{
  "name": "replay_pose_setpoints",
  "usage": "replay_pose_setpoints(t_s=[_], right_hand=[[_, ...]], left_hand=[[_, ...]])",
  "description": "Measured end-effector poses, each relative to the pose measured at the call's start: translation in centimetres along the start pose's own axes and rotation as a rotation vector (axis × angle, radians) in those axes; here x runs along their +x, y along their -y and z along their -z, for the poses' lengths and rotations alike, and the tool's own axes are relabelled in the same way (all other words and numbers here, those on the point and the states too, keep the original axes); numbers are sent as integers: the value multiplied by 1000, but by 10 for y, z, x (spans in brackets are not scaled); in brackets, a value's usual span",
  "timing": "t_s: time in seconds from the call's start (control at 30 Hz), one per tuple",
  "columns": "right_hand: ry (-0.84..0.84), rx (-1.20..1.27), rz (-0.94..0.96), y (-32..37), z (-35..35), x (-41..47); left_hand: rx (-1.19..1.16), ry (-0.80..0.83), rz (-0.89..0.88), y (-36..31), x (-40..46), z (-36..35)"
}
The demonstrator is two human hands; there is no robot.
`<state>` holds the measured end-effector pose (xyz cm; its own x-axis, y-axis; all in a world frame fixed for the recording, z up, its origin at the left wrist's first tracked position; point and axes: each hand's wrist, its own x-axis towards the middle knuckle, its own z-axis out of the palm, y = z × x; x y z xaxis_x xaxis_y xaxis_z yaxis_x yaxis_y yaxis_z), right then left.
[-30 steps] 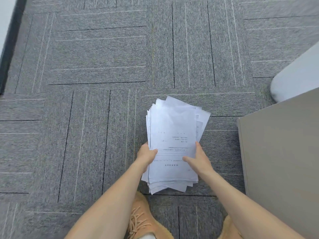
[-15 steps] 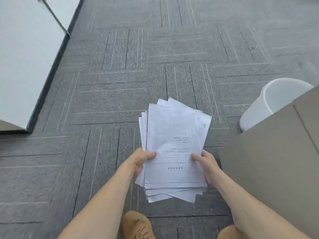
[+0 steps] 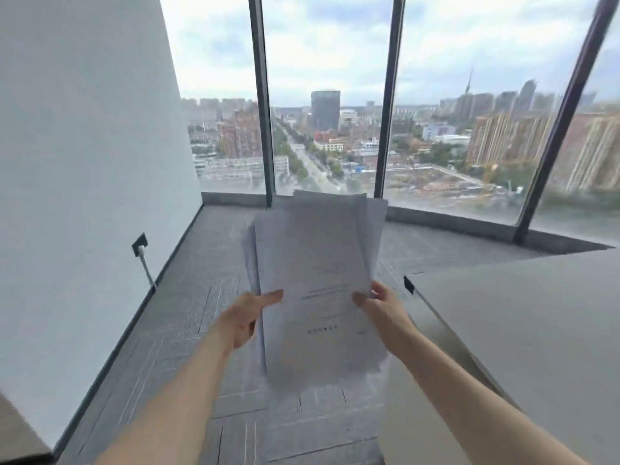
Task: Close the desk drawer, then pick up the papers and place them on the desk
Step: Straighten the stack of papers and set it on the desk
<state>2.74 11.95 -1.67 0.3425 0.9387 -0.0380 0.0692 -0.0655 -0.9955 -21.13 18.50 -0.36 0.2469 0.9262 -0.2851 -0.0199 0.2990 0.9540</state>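
Loose stack of white printed papers point(image 3: 315, 283) held up over grey carpet, left of the pale grey desk top point(image 3: 523, 317); left hand point(image 3: 243, 318) and right hand point(image 3: 380, 305) clamped on its side edges.

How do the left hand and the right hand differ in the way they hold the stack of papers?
The left hand grips the left edge of the papers; the right hand grips the right edge. The left hand sits slightly lower than the right hand. The right hand is nearest the desk; the left hand is on the wall side. Both have the thumb on the top sheet and keep the stack in the air.
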Motion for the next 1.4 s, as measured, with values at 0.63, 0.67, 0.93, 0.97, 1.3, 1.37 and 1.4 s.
replay_pose_setpoints(t_s=[0.63, 0.67, 0.93, 0.97, 1.3, 1.37, 1.4], right_hand=[[-633, -53, 271, 139, 291, -312], [-676, -62, 266, 135, 303, -324], [-923, -39, 226, 101, 392, -395], [-950, -34, 205, 95, 404, -401], [-1167, 23, 165, 38, 501, -425], [-1187, 45, 176, 30, 512, -423], [-1198, 56, 179, 28, 514, -424]], left_hand=[[188, 499, -477, -72, -229, -295], [189, 515, -470, -67, -233, -312], [134, 736, -410, -11, -255, -447], [135, 754, -400, -3, -259, -463], [77, 978, -293, 70, -257, -601], [75, 1021, -287, 73, -254, -615], [77, 1045, -294, 73, -252, -619]])
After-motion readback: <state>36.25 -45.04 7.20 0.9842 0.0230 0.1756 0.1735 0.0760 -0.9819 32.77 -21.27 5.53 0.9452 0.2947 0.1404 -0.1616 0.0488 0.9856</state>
